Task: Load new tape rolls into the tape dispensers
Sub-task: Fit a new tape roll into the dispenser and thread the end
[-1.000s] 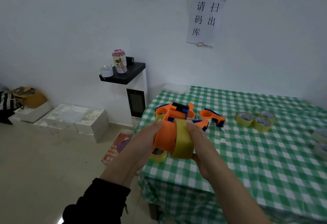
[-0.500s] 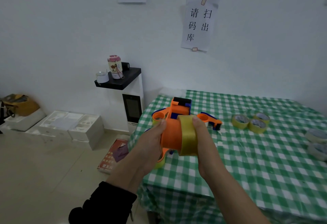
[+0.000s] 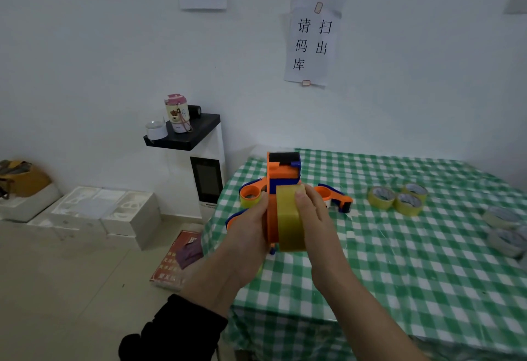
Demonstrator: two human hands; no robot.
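Observation:
An orange and blue tape dispenser (image 3: 281, 178) is held upright in the air above the table's left end. My left hand (image 3: 247, 235) grips its orange side. My right hand (image 3: 316, 218) presses a yellow tape roll (image 3: 289, 219) flat against the dispenser's hub side. Behind them, a second orange dispenser (image 3: 251, 193) with a roll in it and a third one (image 3: 335, 198) lie on the green checked tablecloth (image 3: 399, 260). Three yellow tape rolls (image 3: 397, 199) sit together further right.
Pale tape rolls (image 3: 504, 226) lie at the table's right edge. Left of the table stands a white machine with a black top (image 3: 199, 143) holding a cup and bottle. White boxes (image 3: 94, 212) and a red box (image 3: 176, 260) are on the floor.
Both hands have lifted the dispenser slightly and turned it more upright, so its black end points up. The yellow roll sits closer against the dispenser's side.

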